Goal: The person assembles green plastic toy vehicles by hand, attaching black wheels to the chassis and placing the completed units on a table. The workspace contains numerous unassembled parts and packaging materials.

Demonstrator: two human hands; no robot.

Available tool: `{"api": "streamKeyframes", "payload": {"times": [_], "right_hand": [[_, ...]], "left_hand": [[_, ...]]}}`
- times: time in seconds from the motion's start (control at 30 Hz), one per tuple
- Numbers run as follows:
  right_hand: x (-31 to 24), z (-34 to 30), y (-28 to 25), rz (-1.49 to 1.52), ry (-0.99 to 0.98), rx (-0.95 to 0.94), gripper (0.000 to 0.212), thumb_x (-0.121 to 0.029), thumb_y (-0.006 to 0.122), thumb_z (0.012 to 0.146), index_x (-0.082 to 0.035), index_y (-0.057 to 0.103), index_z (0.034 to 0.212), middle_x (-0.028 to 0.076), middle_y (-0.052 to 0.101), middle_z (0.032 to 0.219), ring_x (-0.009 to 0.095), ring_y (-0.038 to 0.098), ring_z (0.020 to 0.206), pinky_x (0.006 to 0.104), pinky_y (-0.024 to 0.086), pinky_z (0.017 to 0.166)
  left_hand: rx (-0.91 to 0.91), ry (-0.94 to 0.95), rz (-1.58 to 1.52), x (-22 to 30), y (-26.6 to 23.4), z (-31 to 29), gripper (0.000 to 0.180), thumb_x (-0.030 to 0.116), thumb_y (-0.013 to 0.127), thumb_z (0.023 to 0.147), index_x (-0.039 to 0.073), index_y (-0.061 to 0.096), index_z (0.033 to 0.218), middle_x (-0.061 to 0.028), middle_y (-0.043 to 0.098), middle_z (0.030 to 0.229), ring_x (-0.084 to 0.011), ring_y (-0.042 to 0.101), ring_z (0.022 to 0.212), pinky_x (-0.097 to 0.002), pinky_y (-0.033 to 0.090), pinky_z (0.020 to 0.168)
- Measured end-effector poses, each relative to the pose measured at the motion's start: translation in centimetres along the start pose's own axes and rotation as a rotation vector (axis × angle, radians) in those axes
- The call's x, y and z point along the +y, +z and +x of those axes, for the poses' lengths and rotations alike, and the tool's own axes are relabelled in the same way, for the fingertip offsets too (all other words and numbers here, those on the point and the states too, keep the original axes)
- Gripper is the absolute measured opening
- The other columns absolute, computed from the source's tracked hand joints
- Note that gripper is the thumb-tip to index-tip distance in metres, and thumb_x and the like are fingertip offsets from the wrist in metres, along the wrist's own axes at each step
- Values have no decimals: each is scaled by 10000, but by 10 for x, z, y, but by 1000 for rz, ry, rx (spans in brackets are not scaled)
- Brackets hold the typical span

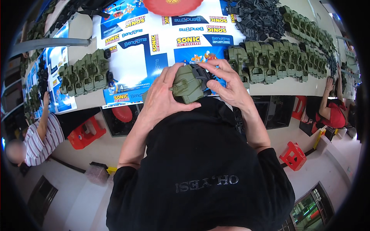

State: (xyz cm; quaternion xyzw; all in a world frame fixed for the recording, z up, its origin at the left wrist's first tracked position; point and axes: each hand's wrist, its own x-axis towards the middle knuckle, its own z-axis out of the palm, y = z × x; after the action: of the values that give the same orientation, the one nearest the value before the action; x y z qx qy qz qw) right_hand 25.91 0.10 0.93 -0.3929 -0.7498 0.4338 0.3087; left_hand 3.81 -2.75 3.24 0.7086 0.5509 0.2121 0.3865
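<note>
A green toy vehicle body is held just over the table's near edge, in front of my chest. My left hand wraps around its left side, with the thumb along the lower edge and the fingers over the top. At the vehicle's right end sits a black plastic part. My right hand pinches that part between thumb and fingers, pressed against the green body. The underside of the vehicle is hidden.
Rows of green toy vehicles line the table's right side, with more vehicles at left. Beyond lie a heap of black parts and a red tray. Printed sheets cover the tabletop. Other people sit at both sides; red stools stand below.
</note>
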Motion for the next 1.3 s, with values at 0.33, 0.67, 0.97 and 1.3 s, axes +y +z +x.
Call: {"api": "streamKeyframes", "payload": {"times": [0.33,0.67,0.97,1.3], "right_hand": [[-4,20,-21,284,248,-218,494,-390,338,980,-20,608,1164,88,599,954,201,519,827,311,420,771],[-12,28,16,625,684,-163,700,-638,185,930,-59,576,899,63,553,955,162,487,1008,308,372,920],[15,12,29,1060,340,-240,814,-635,59,913,-10,571,1011,109,488,1153,220,451,1118,362,337,1009],[21,4,37,982,339,-228,844,-629,26,914,2,563,1069,97,499,1154,210,442,1129,367,296,1028]], "left_hand": [[-331,-247,-309,19,-30,14,797,478,799,594,-20,524,1152,-176,642,946,-300,626,909,-367,468,822],[-347,-214,-115,21,-13,8,818,548,748,613,-7,519,1169,-195,619,1058,-332,615,957,-398,473,840],[-273,-171,113,28,-11,-6,1011,602,741,602,-29,393,1311,-210,582,1105,-348,636,902,-401,526,770],[-372,-204,276,34,-4,-4,1097,666,703,611,-105,335,1300,-219,580,979,-339,650,833,-407,546,676]]}}
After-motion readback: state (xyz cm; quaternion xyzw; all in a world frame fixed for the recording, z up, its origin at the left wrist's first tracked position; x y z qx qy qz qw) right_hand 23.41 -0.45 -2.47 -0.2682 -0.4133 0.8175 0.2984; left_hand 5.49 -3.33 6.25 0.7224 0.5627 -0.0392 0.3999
